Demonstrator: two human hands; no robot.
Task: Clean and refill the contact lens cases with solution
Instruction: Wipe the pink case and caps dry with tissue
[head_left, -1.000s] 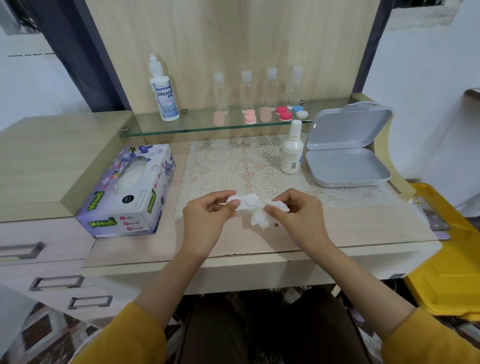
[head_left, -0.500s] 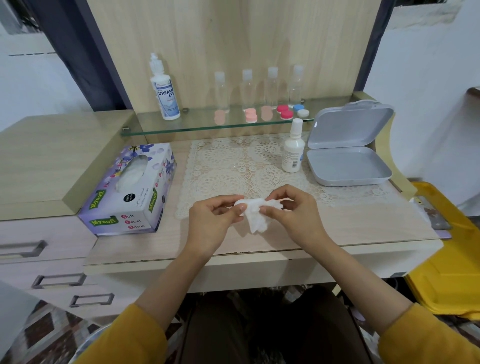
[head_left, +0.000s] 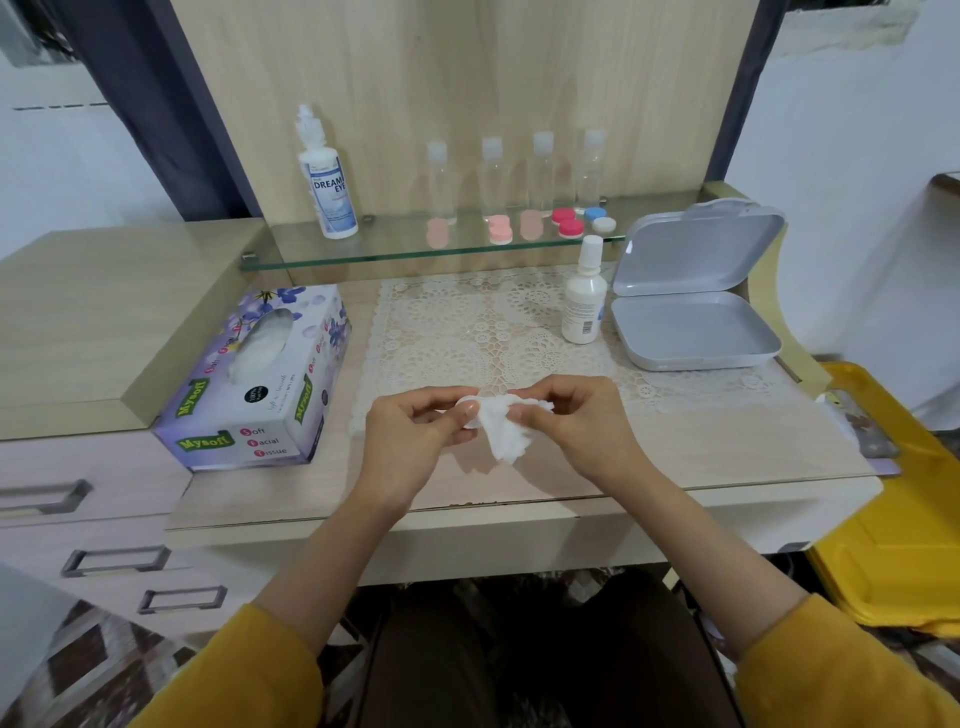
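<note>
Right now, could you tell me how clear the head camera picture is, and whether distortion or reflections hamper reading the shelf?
Head view: lighting soft and even, shadows faint; wide-angle bending curves the desk edge and tilts the side walls; the glass shelf mirrors the pink caps; the Dream Eye bottle label reads clearly, the white tissue between left hand and right hand is slightly overexposed.

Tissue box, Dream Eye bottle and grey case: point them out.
tissue box (head_left: 249, 384): head view, top face.
Dream Eye bottle (head_left: 328, 195): head view, label.
grey case (head_left: 693, 332): head view, open tray floor.

Wooden desk – lace mat, tissue box, white bottle, open grey case
</note>
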